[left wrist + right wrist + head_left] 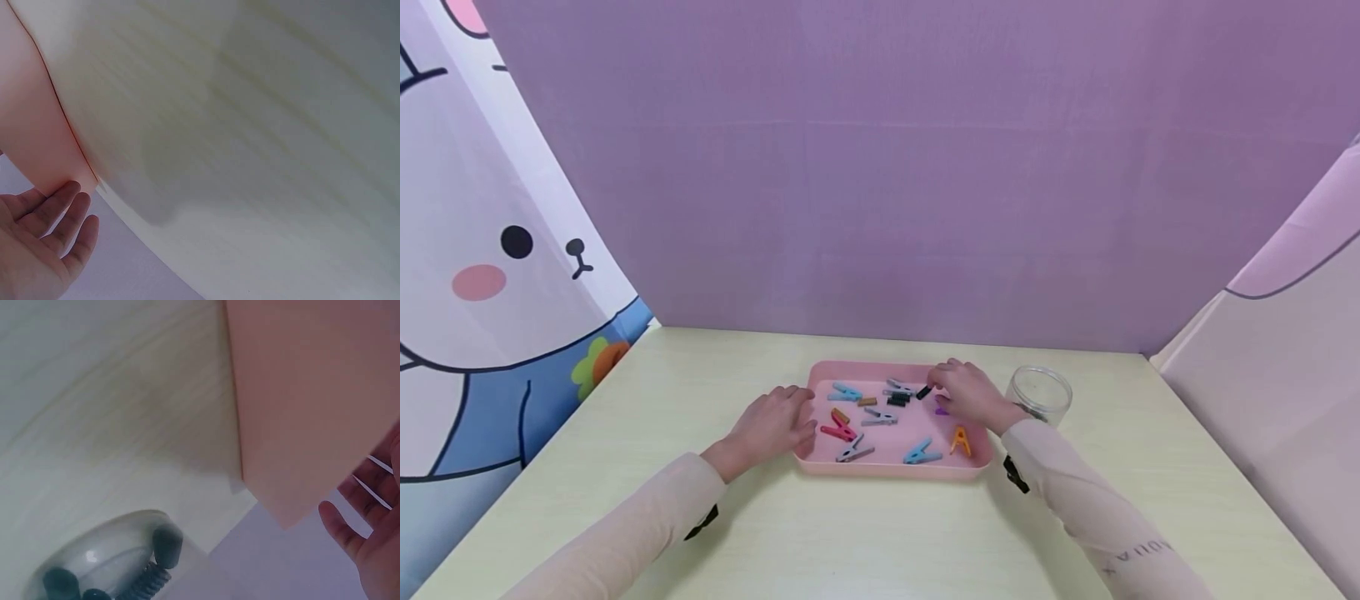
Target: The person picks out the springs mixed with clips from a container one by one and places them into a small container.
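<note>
A pink tray [891,472] holds clothespins, including a red clothespin [841,427], a blue clothespin [922,452] and an orange clothespin [960,441]. Among them lie small brown cylinders [867,402] and dark ribbed pieces [897,402]. My left hand [769,423] rests at the tray's left rim, fingers loosely bent. Over the tray's right side reaches my right hand [968,393], its fingertips beside a small black piece [923,392]. In the right wrist view its thumb stands apart, while the tray wall hides the other fingertips. A purple clothespin [941,410] is partly covered by this hand.
A clear round jar [1040,392] stands right of the tray, behind my right forearm. Dark green pieces [167,546] lie inside it. The pale table [850,533] meets a purple backdrop [880,208] at its far edge.
</note>
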A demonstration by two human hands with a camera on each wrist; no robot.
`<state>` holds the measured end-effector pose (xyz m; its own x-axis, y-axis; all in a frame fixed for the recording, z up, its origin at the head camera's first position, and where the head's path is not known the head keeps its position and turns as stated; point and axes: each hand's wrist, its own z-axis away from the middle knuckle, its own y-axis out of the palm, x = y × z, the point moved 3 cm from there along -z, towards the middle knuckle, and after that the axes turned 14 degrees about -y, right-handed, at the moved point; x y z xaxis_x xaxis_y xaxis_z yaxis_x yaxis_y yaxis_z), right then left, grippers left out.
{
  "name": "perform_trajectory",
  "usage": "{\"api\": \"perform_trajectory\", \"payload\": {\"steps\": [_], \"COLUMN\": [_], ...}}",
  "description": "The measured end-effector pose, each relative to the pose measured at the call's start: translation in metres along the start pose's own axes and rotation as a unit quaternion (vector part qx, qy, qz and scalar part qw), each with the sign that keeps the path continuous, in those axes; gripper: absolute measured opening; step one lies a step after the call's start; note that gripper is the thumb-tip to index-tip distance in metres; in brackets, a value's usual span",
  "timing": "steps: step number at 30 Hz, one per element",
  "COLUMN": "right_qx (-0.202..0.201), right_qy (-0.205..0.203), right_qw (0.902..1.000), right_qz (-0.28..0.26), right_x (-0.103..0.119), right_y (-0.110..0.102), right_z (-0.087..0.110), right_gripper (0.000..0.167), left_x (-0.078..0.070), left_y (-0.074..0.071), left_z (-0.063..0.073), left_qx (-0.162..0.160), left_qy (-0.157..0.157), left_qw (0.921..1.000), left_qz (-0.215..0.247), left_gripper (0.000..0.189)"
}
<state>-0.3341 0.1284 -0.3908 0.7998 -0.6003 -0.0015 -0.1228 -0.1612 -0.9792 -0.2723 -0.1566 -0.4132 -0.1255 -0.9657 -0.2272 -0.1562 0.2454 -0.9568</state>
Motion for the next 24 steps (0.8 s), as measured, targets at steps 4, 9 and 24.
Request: {"api": "perform_trajectory", "payload": {"steps": [4, 9, 24], "right_qx": [0.008, 0.017, 0.056], "right_qy": [-0.002, -0.009, -0.015], "right_qw": [0.9999, 0.9994, 0.9963], "right_qz": [0.007, 0.027, 0.064], "right_x": [0.000, -0.004, -0.010], "right_y": [0.003, 0.009, 0.021], "right_z": [-0.003, -0.008, -0.020], "right_gripper": [0.016, 0.016, 0.018], "left_x": [0.001, 0.002, 0.003], "left_y": [0.000, 0.000, -0.001], "left_z": [-0.001, -0.001, 0.000], "left_qx": [0.004, 0.007, -0.003], "left_qy": [-0.001, -0.004, 0.002], "left_qw": [1.0000, 1.0000, 1.0000], "left_qz": [0.001, 0.001, -0.006], "left_gripper": [0.049, 0.050, 0.047]}}
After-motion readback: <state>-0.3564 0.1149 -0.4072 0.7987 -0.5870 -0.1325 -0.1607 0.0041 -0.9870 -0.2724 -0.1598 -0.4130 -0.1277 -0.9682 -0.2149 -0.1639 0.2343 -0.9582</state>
